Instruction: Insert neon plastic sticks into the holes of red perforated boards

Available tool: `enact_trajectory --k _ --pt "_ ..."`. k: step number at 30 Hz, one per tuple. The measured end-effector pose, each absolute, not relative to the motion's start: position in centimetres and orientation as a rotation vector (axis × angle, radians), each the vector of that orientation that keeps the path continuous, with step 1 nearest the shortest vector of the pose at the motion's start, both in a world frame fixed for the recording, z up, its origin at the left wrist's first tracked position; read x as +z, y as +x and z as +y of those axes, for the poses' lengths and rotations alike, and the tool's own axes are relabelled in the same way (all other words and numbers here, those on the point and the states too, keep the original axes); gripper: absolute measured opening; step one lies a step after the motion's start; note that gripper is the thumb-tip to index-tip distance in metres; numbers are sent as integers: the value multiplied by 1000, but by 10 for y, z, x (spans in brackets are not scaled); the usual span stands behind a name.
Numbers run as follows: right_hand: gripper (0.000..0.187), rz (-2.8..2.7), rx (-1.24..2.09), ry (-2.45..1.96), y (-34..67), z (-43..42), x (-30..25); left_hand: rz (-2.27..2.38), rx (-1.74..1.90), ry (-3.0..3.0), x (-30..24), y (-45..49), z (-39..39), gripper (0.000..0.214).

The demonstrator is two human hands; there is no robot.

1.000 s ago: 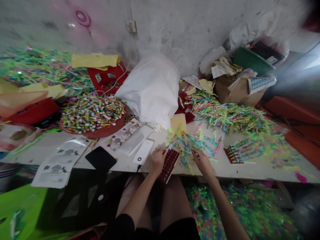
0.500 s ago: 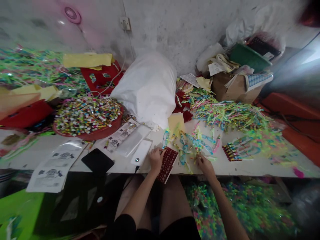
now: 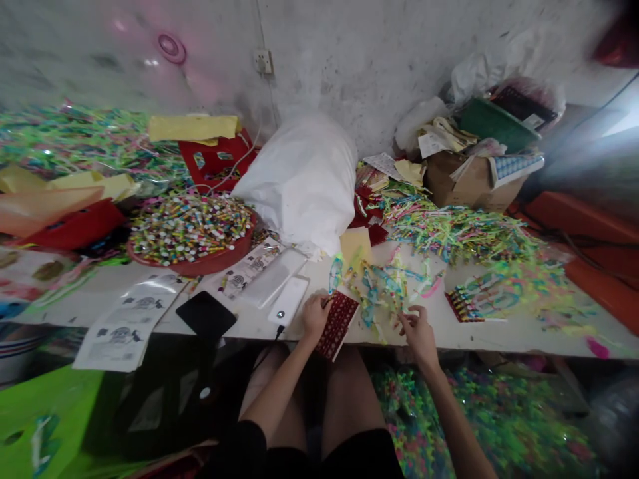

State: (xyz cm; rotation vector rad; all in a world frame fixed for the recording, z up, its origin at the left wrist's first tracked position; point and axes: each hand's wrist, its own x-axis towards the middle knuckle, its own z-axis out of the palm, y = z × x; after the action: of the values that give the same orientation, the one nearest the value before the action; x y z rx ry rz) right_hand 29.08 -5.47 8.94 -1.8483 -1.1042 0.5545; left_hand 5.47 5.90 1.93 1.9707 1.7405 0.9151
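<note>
My left hand (image 3: 315, 317) is closed on the upper left edge of a dark red patterned card (image 3: 338, 326), which hangs partly over the table's front edge. A small blue-green piece shows at the card's top. To the right, my right hand (image 3: 418, 334) is low over the table with its fingers apart, the tips beside a loose group of small sticks with blue, green and pink plastic parts (image 3: 394, 283). Any contact there is too small to make out. Farther right lies another dark red card (image 3: 459, 307) with several such sticks in a row.
Behind stands a large white sack (image 3: 304, 179). On the left are a red basin of small colourful sticks (image 3: 200, 264), a white phone-like device (image 3: 288, 299) with a cable, a black pad (image 3: 206, 314) and printed sheets (image 3: 124, 326). A heap of colourful pieces (image 3: 464, 229) and a cardboard box (image 3: 464, 179) occupy the right.
The view has turned slightly left. My right hand has drawn a little to the right, and its fingers look more spread. My left hand still grips the card.
</note>
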Motion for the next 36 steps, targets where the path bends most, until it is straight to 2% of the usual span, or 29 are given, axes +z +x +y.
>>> enact_trajectory --k 10,18,21,28,36 --pt "72 -712 898 -1373 230 -27 82 1611 959 1999 16 33 23 28" --pt "41 -988 1082 -1334 179 2 64 1621 990 2121 11 39 1 20" --pt "35 -1148 1059 -1401 173 13 59 1705 970 2098 13 47 -2 19" --pt "44 -1511 771 -1556 181 32 56 1852 979 2007 9 61 -9 36" --pt "47 -1713 606 -1628 189 38 53 1861 1038 1941 5 63 -9 41"
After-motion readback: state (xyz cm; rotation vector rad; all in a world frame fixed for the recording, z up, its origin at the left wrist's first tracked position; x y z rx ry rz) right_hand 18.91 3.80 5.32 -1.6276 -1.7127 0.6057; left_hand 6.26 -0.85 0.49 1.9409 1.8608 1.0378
